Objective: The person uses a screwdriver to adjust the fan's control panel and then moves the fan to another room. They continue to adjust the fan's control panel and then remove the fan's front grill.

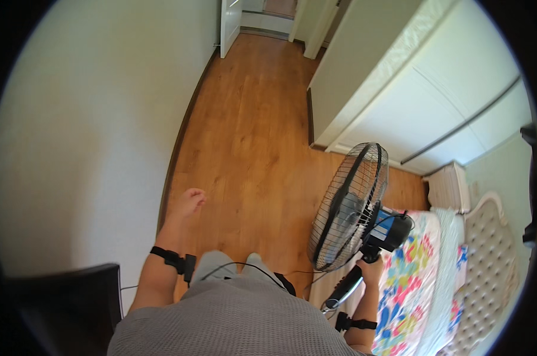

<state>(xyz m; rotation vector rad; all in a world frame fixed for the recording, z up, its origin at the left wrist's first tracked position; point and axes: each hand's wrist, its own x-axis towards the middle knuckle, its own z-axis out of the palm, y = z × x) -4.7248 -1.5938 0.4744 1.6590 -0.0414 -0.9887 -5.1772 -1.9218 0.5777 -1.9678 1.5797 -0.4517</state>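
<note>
My right hand [371, 271] is wrapped round the neck of a black pedestal fan [350, 207], just under its motor housing [390, 228]. The fan's round wire cage is tilted and faces left, off to my right side. Below my grip, the dark control section [343, 289] slants down toward my body, and the fan's lower end is hidden. Out to the left, near the wall, my left hand [191, 202] hangs in the air with loosely curled fingers and nothing in it.
A bed [408, 285] with a flowered cover and tufted headboard [488, 267] lies at right. A black panel [67, 308] stands at lower left. The wood floor [245, 118] runs between the wall [102, 118] and a wall corner to an open door [230, 26]. Cables hang near my legs.
</note>
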